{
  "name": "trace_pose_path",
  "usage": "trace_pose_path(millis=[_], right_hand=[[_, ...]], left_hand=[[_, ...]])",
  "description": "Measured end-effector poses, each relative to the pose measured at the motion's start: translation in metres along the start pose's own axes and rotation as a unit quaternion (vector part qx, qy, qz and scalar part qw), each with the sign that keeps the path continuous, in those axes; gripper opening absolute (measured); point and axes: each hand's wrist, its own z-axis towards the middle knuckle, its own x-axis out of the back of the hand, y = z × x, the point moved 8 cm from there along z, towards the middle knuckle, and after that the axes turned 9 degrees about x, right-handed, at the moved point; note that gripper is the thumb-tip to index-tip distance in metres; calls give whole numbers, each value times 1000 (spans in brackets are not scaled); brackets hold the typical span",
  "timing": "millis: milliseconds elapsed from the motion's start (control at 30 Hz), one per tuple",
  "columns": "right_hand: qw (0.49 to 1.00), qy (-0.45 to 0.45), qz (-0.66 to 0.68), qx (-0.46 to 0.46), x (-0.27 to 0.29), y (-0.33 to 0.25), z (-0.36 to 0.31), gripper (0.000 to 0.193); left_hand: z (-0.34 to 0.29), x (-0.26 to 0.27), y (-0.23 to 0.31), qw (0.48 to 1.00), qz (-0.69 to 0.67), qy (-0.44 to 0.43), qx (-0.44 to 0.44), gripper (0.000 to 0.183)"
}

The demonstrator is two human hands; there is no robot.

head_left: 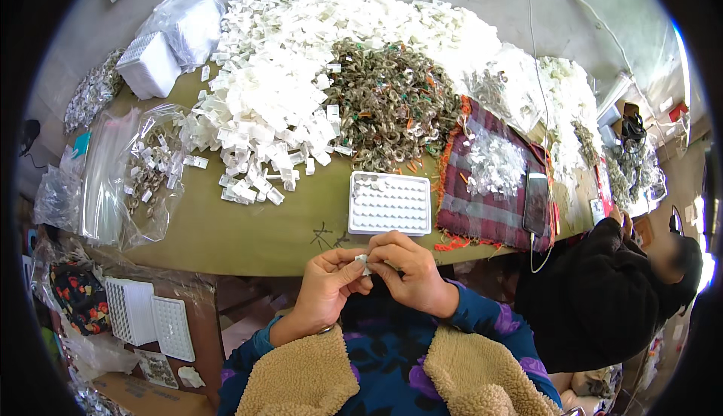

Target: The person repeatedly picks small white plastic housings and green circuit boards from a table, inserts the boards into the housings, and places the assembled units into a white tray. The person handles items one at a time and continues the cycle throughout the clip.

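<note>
Above my lap, at the table's near edge, my left hand [330, 286] and my right hand [410, 271] meet fingertip to fingertip. Both pinch one small, pale plastic piece [362, 261]; fingers cover most of it. Just beyond them on the green table [286, 254] lies a white tray [352, 220] with rows of small raised knobs. Several greyish pieces [369, 183] sit along its far left rows. Behind the tray is a heap of small curved, brownish-grey pieces [392, 100], and to its left a large heap of white and clear plastic pieces [263, 107].
A plaid cloth [474, 216] at the right bears clear bits [495, 164] and a phone [535, 204] with a white cable. Plastic bags [109, 182] lie at the left. Stacked white trays [129, 310] stand lower left. A person in black [595, 295] sits at my right.
</note>
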Motion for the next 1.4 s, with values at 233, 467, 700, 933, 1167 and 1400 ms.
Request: trace_pose_path(millis=[233, 467, 700, 933, 1167, 1400], right_hand=[[982, -30, -166, 87, 37, 44, 97, 7], [896, -134, -420, 40, 12, 102, 156, 11], [990, -17, -141, -15, 61, 90, 167, 10], [982, 47, -173, 58, 61, 28, 138, 9], [922, 56, -220, 313, -4, -48, 23, 25], [908, 12, -215, 359, -22, -42, -41, 30]], left_hand=[[0, 3, 32, 997, -33, -36, -52, 23], [2, 13, 46, 997, -28, -37, -63, 21], [0, 20, 52, 998, -29, -18, -52, 21], [1, -1, 53, 998, -57, -37, -8, 26], [-13, -23, 32, 980, -167, -110, 17, 41], [-22, -14, 5, 989, -112, -66, 65, 19]])
